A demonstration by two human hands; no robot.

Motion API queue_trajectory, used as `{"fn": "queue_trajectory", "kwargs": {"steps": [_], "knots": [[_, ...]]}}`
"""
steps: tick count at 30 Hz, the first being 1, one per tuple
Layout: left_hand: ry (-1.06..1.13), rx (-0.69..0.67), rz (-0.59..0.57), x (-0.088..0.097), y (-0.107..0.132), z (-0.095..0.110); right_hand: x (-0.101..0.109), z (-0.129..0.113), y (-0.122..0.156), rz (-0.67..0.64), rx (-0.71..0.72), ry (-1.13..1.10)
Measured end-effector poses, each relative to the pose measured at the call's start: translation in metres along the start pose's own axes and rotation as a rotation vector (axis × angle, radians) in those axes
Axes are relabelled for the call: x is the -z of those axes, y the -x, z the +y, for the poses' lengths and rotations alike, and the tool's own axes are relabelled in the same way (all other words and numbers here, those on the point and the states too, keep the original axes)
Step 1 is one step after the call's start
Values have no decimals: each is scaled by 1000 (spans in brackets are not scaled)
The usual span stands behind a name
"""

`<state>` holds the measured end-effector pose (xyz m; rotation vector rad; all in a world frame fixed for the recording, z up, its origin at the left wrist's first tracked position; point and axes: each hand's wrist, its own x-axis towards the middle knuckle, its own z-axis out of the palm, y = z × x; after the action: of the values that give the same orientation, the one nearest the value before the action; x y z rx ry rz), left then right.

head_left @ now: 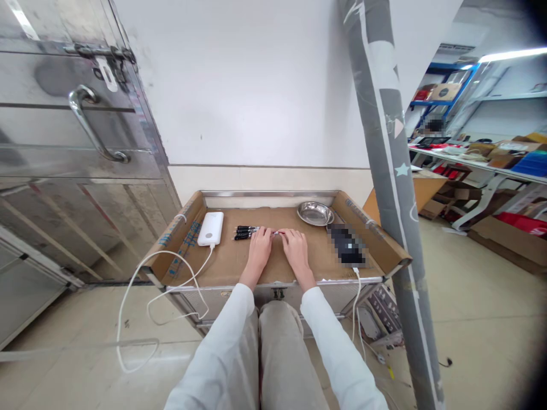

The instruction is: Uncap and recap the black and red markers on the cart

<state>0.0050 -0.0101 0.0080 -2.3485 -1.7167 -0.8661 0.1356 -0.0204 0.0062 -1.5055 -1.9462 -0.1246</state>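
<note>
My left hand [260, 249] and my right hand [294, 248] rest close together over the cardboard-lined top of a metal cart [239, 273]. Both have their fingers closed at the tips, and a small thin piece [276, 232] shows between them; most of it is hidden by the fingers. Several black pens [244, 232] lie side by side just left of my left hand, their right ends partly covered by it. Beyond my right hand sits a shiny round metal dish [315, 213].
A white power bank [211, 229] with a looping white cable lies on the left. On the right lies a dark, blurred-out phone [348, 245], also cabled. Raised cardboard sides edge the cart. A grey wrapped pole [391, 171] leans at right; a metal door [77, 142] stands left.
</note>
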Motion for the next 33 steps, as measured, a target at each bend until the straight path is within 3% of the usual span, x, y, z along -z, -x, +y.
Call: {"fn": "queue_trajectory", "kwargs": {"steps": [3,5,11,15,19,33], "knots": [[-22,74,34,3,3,-1,3,-5,0,-123,159,-115],[-65,146,85,5,7,-3,4,-7,1,-179,191,-160],[-218,278,84,8,20,-10,-4,-1,7,-172,20,-73],[-109,102,44,11,22,-8,-8,2,14,-183,-30,17],[91,-70,-78,11,27,-5,-5,1,23,-189,-55,71],[239,47,-116,13,30,-5,6,-5,33,-187,-138,51]]}}
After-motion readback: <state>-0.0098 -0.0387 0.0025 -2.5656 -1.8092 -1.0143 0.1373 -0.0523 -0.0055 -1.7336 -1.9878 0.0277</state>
